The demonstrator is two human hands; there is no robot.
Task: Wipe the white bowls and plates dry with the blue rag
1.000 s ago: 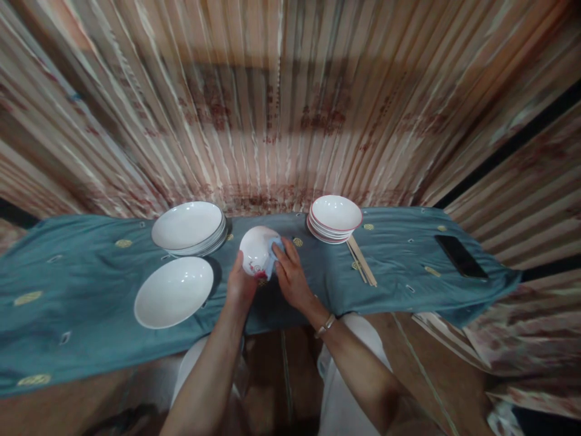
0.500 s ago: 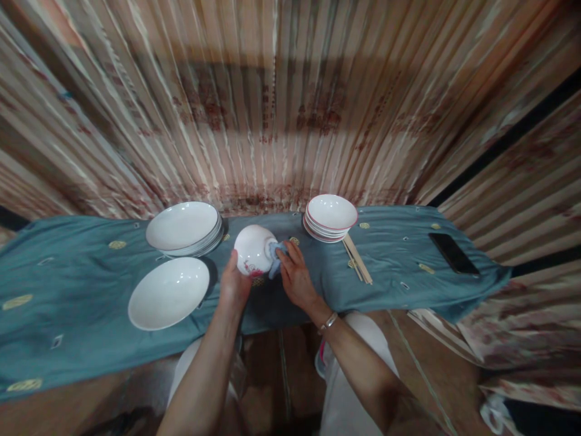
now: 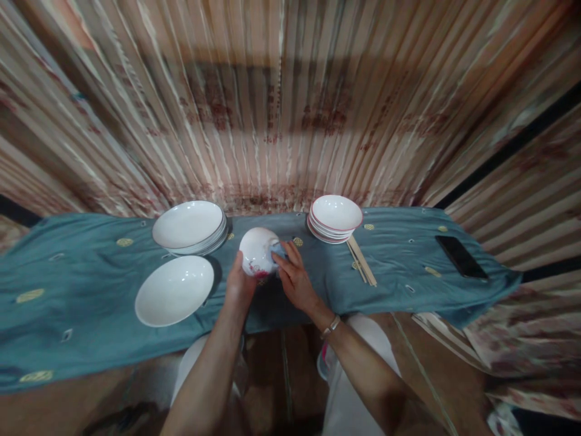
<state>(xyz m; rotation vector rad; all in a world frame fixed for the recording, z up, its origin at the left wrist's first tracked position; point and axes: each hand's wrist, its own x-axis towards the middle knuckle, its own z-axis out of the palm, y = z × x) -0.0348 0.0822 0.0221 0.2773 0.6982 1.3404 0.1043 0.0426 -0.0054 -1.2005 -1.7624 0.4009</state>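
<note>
A white bowl (image 3: pixel 254 251) with a red floral pattern is tipped on its side above the front of the table, its underside toward my right. My left hand (image 3: pixel 239 286) grips it by the rim on the left. In my right hand (image 3: pixel 296 280) is a bunched blue cloth (image 3: pixel 278 249), pressed against the bowl's base. The fingers of my right hand are closed over the cloth and partly hide it. The inside of the bowl faces away from me.
A stack of large white plates (image 3: pixel 189 225) stands at the back left, with a single white dish (image 3: pixel 175 292) in front. Red-rimmed bowls (image 3: pixel 336 213) are stacked right of centre, beside wooden chopsticks (image 3: pixel 362 261). A black phone (image 3: pixel 461 257) lies far right on the teal tablecloth (image 3: pixel 399 248).
The cloth has shifted slightly over the bowl's base, and the bowl is turned a little more toward me. The whole view has slid slightly, so things appear farther right.
</note>
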